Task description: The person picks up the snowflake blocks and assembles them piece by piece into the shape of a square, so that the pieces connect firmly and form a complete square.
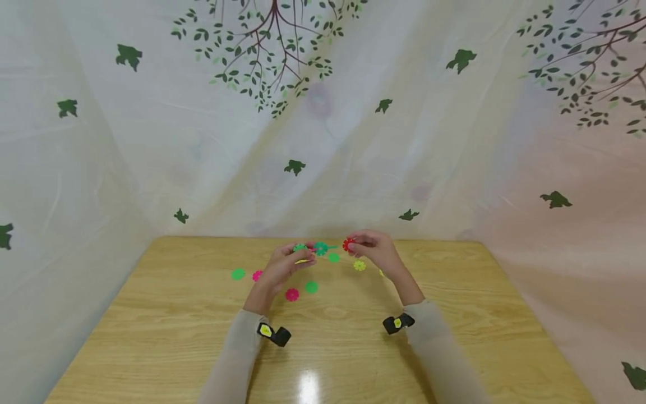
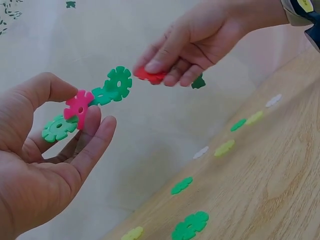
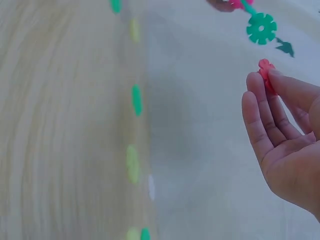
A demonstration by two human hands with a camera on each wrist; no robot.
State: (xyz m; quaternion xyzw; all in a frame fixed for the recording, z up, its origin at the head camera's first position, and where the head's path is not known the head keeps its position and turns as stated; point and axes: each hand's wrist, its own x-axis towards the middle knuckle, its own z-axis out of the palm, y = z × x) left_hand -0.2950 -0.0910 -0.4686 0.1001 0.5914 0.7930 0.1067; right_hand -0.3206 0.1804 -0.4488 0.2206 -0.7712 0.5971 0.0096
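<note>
Above the far part of the table, my left hand pinches a chain of notched, flower-shaped plastic discs. In the left wrist view a pink disc sits by the thumb and fingertips, joined to a light green disc on one side. On its other side are linked teal-green discs, which stick out toward the right. My right hand pinches a single red disc between thumb and fingers. The red disc is apart from the chain's green end, with a small gap between them.
Loose discs lie on the wooden table: green, pink and yellow ones near the hands, another green disc at the left. White discs show in the left wrist view. A pale curtain hangs behind.
</note>
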